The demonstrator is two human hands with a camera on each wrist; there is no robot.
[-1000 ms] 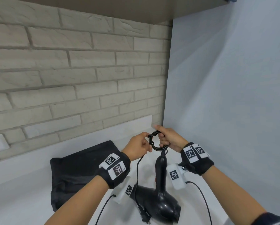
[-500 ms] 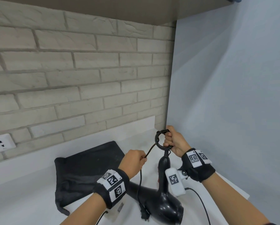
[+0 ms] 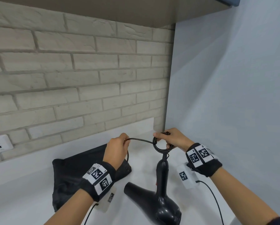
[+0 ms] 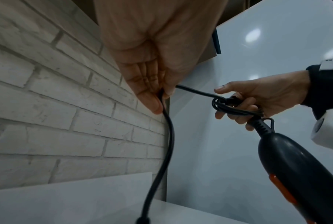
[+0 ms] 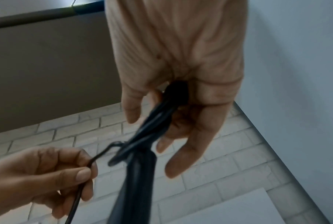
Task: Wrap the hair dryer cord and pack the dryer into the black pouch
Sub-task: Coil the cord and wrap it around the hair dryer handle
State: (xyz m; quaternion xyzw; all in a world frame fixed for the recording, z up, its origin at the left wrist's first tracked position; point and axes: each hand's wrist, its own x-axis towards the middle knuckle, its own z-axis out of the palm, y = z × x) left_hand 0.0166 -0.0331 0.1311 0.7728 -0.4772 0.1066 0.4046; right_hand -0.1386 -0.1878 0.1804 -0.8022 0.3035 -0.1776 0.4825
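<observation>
Left hand [image 3: 117, 149] pulled cord [image 3: 140, 140] leftward from right hand [image 3: 171, 139].

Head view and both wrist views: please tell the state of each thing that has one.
cord: partly coiled, loose end uncoiled
hair dryer: hanging from the coil, outside the pouch
black pouch: lying flat on the counter
left hand: pinches the cord
right hand: holds the coil
</observation>
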